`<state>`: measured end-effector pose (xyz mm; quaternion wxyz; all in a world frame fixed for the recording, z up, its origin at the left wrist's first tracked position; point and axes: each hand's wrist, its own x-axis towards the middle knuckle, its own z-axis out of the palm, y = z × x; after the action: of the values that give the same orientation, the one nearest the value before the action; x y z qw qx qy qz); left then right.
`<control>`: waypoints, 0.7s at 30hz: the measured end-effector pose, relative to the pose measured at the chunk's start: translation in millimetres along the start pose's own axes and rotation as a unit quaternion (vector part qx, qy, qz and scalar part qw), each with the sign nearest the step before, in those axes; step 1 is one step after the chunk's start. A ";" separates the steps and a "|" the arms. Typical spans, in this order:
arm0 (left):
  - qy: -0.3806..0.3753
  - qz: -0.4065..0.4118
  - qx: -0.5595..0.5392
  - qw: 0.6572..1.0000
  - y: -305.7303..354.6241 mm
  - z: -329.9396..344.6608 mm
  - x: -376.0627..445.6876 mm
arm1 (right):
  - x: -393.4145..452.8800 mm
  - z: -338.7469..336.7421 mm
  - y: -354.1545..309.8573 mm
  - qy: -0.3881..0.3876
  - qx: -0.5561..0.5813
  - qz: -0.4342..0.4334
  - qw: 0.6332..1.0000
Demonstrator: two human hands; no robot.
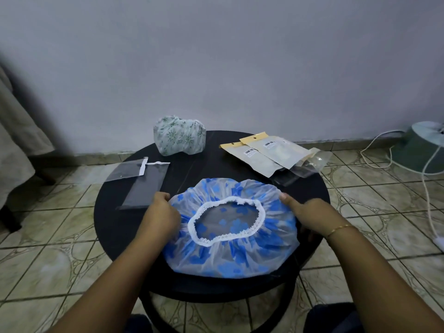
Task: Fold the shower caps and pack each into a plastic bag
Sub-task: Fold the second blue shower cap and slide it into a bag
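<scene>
A blue-flowered shower cap lies spread open on the round black table, its white lace elastic opening facing up. My left hand grips the cap's left edge with curled fingers. My right hand holds the right edge, thumb on top. A green-patterned shower cap sits bunched at the table's far side. Clear plastic bags lie at the left. Several packets with yellow header cards and a loose clear bag lie at the right.
The table stands on a tiled floor near a pale wall. A white cord and a green round object are on the floor at the right. Cloth hangs at the far left.
</scene>
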<state>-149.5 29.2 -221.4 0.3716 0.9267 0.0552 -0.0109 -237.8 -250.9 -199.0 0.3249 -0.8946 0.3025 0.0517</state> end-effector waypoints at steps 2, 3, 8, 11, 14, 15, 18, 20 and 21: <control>-0.001 0.026 0.013 1.000 -2.5 0.6 -2.5 | -10.7 -4.2 -0.9 -0.064 0.017 -0.012 0.998; 0.005 0.049 0.015 0.999 -2.9 0.9 -3.8 | -13.8 -4.8 -0.9 -0.077 0.019 -0.028 0.996; 0.025 0.062 0.079 0.995 5.7 -5.4 -7.8 | -9.6 3.6 -1.5 0.009 0.062 -0.092 0.994; 0.037 0.042 0.179 0.982 8.8 -14.4 -10.4 | -5.3 5.6 -3.1 0.055 0.110 -0.085 0.989; 0.063 0.052 0.194 0.978 6.7 -17.3 -6.4 | -2.3 7.8 0.7 0.051 0.061 -0.064 0.995; 0.065 0.069 0.169 0.981 5.5 -16.2 -4.0 | -0.7 8.1 1.8 0.047 0.063 -0.070 0.994; -0.009 0.093 0.031 0.995 5.6 -6.5 7.2 | 0.1 13.1 2.3 0.043 0.117 -0.109 0.986; -0.078 0.076 -0.027 0.994 8.2 -1.2 10.9 | 1.4 17.5 -0.5 0.057 0.149 -0.131 0.978; -0.096 0.078 -0.029 0.992 9.1 0.6 12.7 | 2.0 18.8 -2.5 0.067 0.162 -0.144 0.974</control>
<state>-135.9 23.4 -216.3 0.4013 0.9118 -0.0531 -0.0693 -232.8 -238.9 -213.0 0.4488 -0.8655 0.1957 -0.1055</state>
